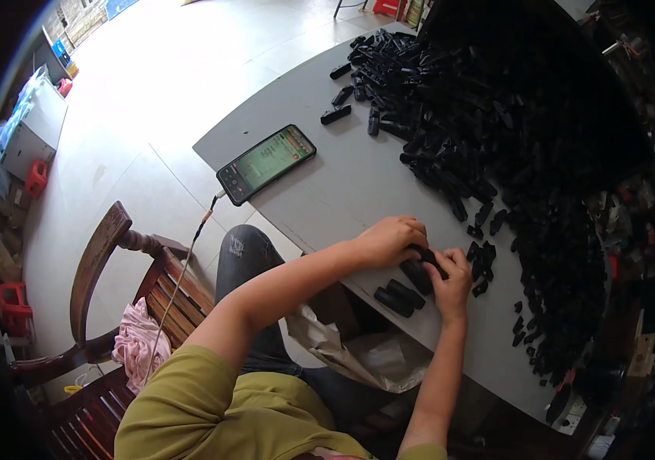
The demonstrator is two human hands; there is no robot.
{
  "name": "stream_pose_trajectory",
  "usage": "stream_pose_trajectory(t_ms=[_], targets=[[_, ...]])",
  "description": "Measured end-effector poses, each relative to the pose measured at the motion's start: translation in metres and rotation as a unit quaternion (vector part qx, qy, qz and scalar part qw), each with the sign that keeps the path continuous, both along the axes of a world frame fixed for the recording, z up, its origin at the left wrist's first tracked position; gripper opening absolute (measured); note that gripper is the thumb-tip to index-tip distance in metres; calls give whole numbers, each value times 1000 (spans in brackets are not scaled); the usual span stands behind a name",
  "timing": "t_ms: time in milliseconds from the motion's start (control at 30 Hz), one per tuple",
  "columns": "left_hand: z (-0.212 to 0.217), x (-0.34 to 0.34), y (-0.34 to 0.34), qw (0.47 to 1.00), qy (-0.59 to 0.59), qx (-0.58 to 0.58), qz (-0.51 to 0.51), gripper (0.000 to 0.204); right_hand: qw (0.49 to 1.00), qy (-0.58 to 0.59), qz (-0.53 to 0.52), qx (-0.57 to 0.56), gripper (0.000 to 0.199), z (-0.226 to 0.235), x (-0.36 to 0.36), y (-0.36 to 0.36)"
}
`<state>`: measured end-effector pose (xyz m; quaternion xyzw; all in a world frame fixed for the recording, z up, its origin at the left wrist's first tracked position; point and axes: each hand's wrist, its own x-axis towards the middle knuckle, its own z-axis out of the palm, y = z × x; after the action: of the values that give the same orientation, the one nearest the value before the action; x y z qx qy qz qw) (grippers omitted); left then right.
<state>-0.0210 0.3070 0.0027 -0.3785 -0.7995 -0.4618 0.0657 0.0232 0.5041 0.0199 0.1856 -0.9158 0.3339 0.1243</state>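
Observation:
Over the near part of the table, both of my hands are closed on one small black elongated piece [431,263]. My left hand [392,242] pinches its far left end, and my right hand [451,284] grips the other end with thumb and fingers. The fingers partly cover the piece, so its exact kind cannot be made out. Just below my hands, several rounded black pieces [394,301] lie side by side near the table edge. Right of my right hand sits a small cluster of black parts [483,264].
A big heap of black parts [450,115] covers the table's far and right side. A phone [267,163] with a lit screen and a cable [189,261] lies on the grey table [327,199]. An open bag [373,356] is at my lap. A wooden chair [97,268] with pink cloth [142,337] stands left.

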Motion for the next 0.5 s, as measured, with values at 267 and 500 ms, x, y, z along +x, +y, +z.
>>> stream_pose_trajectory(t_ms=[267, 500], targets=[[2, 11, 2, 999, 27, -22, 42, 22, 999, 27, -17, -11, 31, -3, 1, -1], [0, 13, 1, 999, 28, -19, 42, 22, 998, -3, -33, -48, 28, -11, 2, 5]])
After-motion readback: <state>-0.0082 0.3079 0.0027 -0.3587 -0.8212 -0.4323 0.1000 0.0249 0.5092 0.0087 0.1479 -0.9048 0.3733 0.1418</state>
